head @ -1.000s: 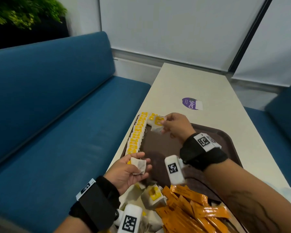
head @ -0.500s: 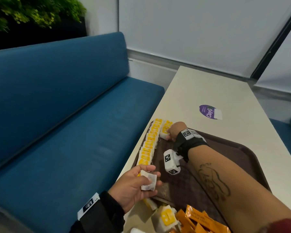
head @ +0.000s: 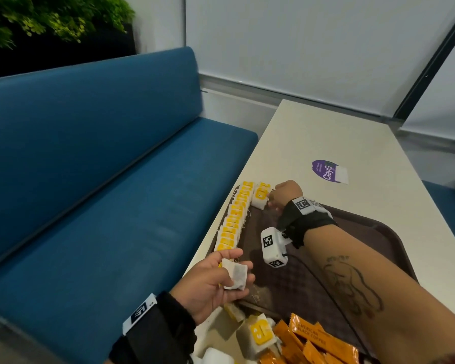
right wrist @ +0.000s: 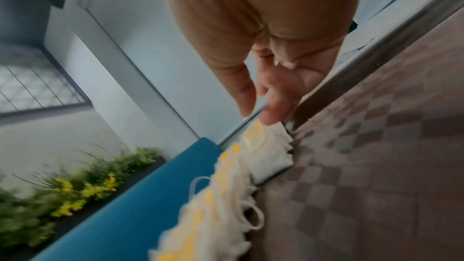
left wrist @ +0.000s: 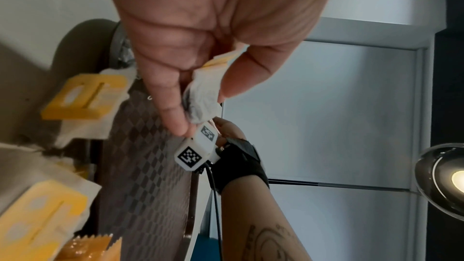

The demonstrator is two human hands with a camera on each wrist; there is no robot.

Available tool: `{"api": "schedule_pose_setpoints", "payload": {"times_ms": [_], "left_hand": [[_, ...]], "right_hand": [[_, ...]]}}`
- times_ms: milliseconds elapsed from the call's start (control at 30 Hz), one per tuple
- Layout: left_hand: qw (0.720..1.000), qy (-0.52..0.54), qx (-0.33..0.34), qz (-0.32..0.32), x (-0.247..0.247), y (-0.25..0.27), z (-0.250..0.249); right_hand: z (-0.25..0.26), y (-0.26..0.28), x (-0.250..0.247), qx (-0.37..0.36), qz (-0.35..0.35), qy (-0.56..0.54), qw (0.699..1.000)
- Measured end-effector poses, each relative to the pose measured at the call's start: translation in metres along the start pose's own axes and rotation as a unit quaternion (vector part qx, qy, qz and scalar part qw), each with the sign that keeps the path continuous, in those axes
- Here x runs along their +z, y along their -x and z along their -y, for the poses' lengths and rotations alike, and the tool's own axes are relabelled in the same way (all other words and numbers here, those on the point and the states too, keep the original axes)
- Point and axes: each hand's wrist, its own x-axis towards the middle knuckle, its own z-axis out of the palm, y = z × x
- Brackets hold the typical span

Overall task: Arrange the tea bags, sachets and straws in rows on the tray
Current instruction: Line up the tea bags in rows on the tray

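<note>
Fingertips (right wrist: pixel 270 115) of right hand (head: pixel 285 196) relaxed on second-row tea bag (head: pixel 260 197) at brown tray's (head: pixel 394 233) far corner, nudging it straight, while left hand (head: pixel 210 283) pinches next tea bag (head: pixel 234 276) ready.

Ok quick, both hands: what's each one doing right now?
Left hand: holding a tea bag.
Right hand: open, fingertips on the second-row tea bag.

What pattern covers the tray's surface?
A brown diamond checker pattern on the tray, clearest in the left wrist view.
</note>
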Motion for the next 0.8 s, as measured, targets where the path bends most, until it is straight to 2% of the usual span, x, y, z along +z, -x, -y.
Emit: {"api": "schedule_pose_setpoints", "payload": {"times_ms": [67, 133, 233, 300, 467, 700, 800], "left_hand": [[1.0, 0.002, 0.006, 0.007, 0.004, 0.002, -0.002], [1.0, 0.004, 0.011, 0.014, 0.01, 0.004, -0.003], [1.0, 0.009, 0.016, 0.02, 0.019, 0.007, -0.004], [1.0, 0.01, 0.015, 0.021, 0.024, 0.009, -0.003], [0.999, -0.015, 0.011, 0.032, 0.034, 0.015, 0.002], [0.997, -0.062, 0.016, 0.033, 0.037, 0.029, 0.006], [0.996, -0.077, 0.017, 0.028, 0.038, 0.03, 0.006]], "right_hand": [[0.001, 0.024, -0.009, -0.034, -0.006, -0.062, 0.997], [0.005, 0.056, -0.017, -0.066, 0.066, -0.074, 0.993], [0.013, 0.115, -0.03, -0.146, 0.208, 0.017, 0.967], [0.01, 0.146, -0.035, -0.164, 0.269, 0.081, 0.946], [-0.009, 0.184, -0.026, -0.231, 0.259, 0.117, 0.931], [-0.032, 0.203, -0.019, -0.224, 0.178, 0.029, 0.958], [-0.037, 0.208, -0.014, -0.254, 0.165, 0.065, 0.951]]}}
